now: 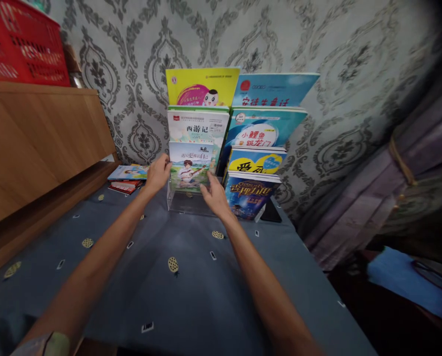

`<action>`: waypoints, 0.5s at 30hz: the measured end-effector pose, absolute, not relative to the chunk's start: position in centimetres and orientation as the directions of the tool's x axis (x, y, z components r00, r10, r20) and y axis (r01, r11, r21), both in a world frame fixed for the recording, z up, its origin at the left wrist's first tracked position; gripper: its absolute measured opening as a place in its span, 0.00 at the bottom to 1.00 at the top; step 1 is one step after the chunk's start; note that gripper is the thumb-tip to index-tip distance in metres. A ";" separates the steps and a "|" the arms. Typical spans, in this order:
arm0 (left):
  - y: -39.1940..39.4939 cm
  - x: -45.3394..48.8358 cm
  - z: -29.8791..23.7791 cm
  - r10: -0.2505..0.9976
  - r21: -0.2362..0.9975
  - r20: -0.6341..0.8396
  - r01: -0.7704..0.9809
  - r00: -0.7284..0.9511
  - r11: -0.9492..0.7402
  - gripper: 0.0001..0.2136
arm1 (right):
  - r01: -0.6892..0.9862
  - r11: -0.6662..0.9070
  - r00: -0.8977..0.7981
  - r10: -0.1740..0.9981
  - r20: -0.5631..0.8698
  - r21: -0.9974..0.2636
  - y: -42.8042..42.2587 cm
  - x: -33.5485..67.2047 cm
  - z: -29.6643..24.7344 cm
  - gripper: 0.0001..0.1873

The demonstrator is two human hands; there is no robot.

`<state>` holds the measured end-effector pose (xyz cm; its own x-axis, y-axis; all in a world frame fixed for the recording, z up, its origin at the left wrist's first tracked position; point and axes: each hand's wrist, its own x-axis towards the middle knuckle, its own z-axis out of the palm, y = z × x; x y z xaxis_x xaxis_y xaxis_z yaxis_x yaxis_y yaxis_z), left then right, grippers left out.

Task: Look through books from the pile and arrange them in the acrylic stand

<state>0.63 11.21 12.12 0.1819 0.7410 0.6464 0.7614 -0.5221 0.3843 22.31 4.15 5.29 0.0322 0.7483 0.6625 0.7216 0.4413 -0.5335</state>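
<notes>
A thin book with a boy playing a guitar on its cover (pixel 190 157) stands upright in the front left row of a clear acrylic stand (pixel 184 203). My left hand (pixel 159 172) is at this book's left edge with its fingers bent around it. Against its lower right side is my right hand (pixel 215 196), thumb low on the cover and fingers at the edge. Behind it rise a white book (pixel 195 122) and a yellow book (pixel 202 84). The right column holds a dark blue book (pixel 248 198), a yellow and blue one (pixel 256 161) and two teal-blue books (pixel 276 89).
Several books lie stacked (pixel 128 173) by the wooden cabinet (pixel 43 148) on the left, which bears a red basket (pixel 24 44). A dark flat object (pixel 271 211) lies beside the stand. Patterned cloth (pixel 191 296) covers the table; a curtain (pixel 369 198) hangs at right.
</notes>
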 end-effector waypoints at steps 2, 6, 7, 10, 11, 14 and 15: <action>11.1 0.6 12.2 0.747 0.382 0.638 0.764 0.189 -0.520 0.06 | 0.708 0.454 0.034 0.744 0.668 -0.542 4.2 22.4 5.2 0.30; 10.9 0.5 12.4 0.762 0.376 0.617 0.777 0.197 -0.505 0.07 | 0.680 0.472 0.035 0.744 0.667 -0.562 4.1 22.5 5.3 0.30; 10.8 0.4 12.5 0.764 0.374 0.613 0.779 0.200 -0.504 0.07 | 0.677 0.472 0.038 0.744 0.667 -0.565 4.0 22.5 5.3 0.29; 10.6 0.3 12.5 0.771 0.368 0.603 0.786 0.205 -0.497 0.08 | 0.673 0.469 0.053 0.740 0.670 -0.571 3.8 22.5 5.5 0.29; 10.5 0.3 12.5 0.772 0.365 0.602 0.789 0.204 -0.494 0.09 | 0.672 0.470 0.055 0.739 0.671 -0.573 3.8 22.5 5.6 0.29; 10.3 0.3 12.5 0.767 0.348 0.609 0.801 0.202 -0.487 0.09 | 0.665 0.473 0.055 0.741 0.669 -0.578 3.6 22.4 5.8 0.29; 10.3 0.3 12.5 0.762 0.342 0.615 0.803 0.202 -0.489 0.09 | 0.664 0.472 0.055 0.742 0.668 -0.580 3.5 22.4 5.9 0.29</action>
